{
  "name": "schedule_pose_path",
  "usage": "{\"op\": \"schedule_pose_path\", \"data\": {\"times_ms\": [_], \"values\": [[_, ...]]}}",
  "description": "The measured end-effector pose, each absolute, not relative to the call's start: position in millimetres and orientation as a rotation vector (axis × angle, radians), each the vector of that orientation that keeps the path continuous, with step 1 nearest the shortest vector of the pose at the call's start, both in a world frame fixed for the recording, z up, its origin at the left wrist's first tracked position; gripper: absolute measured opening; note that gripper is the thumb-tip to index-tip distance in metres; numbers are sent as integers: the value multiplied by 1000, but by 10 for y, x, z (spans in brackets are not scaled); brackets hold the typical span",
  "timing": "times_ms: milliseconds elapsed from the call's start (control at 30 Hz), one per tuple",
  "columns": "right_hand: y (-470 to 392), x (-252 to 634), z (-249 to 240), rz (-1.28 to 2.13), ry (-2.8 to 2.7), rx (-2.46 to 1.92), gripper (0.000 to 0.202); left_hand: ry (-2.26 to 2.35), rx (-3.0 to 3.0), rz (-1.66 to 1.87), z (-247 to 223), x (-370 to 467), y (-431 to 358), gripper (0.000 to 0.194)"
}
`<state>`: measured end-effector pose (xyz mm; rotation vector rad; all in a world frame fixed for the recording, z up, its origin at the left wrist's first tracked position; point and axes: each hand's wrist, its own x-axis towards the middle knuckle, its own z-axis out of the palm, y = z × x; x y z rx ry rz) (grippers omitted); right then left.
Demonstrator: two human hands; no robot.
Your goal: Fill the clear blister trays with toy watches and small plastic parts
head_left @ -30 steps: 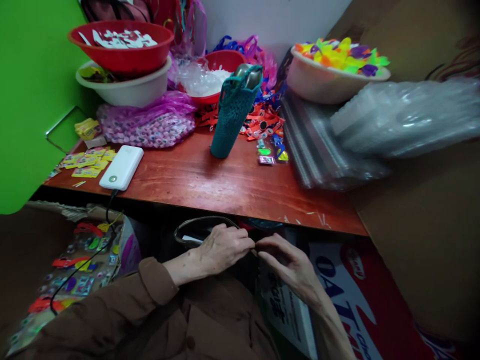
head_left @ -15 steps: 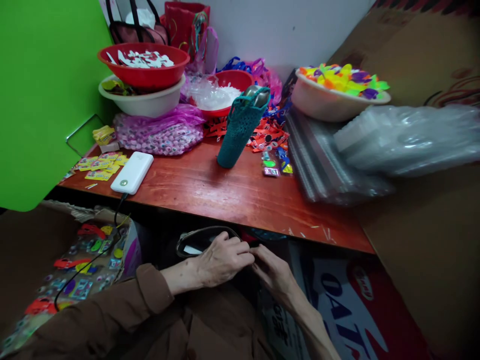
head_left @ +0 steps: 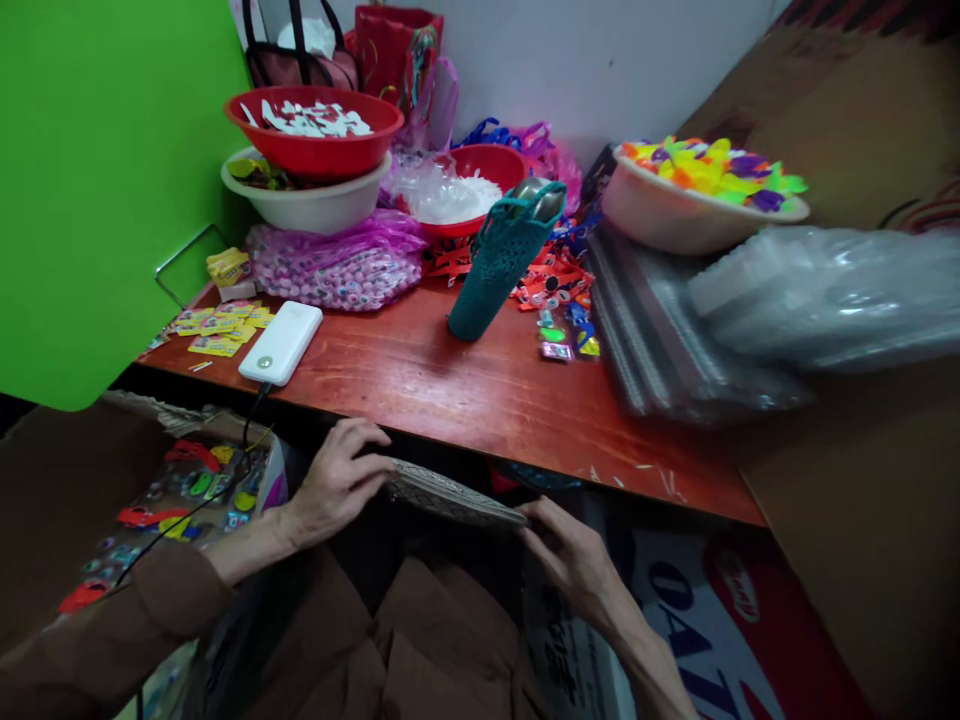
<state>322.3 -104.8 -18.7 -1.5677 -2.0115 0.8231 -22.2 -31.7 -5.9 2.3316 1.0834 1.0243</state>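
A flat grey, patterned pouch (head_left: 454, 496) is stretched between my hands, below the front edge of the red-brown table (head_left: 427, 390). My left hand (head_left: 341, 482) pinches its left end, with the fingers bent over the corner. At the other end, my right hand (head_left: 568, 545) grips the right corner between thumb and fingers. The pouch looks closed along its top, and its lower part is in shadow. A white power bank (head_left: 282, 343) with a black cable lies on the table beyond my left hand.
A teal knitted bottle holder (head_left: 499, 265) stands tilted mid-table. Bowls of small parts, including a red bowl (head_left: 322, 150) and a white bowl (head_left: 690, 215), line the back. Plastic bags (head_left: 832, 300) overhang the right side. An open carton (head_left: 195, 490) is at lower left.
My hands have moved apart, the left one going left and up. The pouch, open before, now appears closed and stretched between them. The camera view has shifted slightly left.
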Motion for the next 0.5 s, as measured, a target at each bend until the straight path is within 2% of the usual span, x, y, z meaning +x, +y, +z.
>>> {"op": "schedule_pose_path", "data": {"times_ms": [200, 333, 400, 433, 500], "values": [[-916, 3242, -98, 656, -2254, -1584, 11, 1171, 1774, 839, -85, -433, -231, 17], [-819, 3069, -35, 491, -2462, -1631, 57, 1139, 1499, 724, -105, -351, -239, 24], [-722, 2858, 17, 485, -2531, -1563, 70, 1108, 1465, 713, -106, -325, -242, 25], [-661, 2733, 50, 504, -2565, -1510, 68, 1098, 1458, 717, -105, -319, -243, 25], [-535, 2488, 126, 575, -2637, -1415, 44, 1088, 1439, 734, -102, -317, -238, 25]]}}
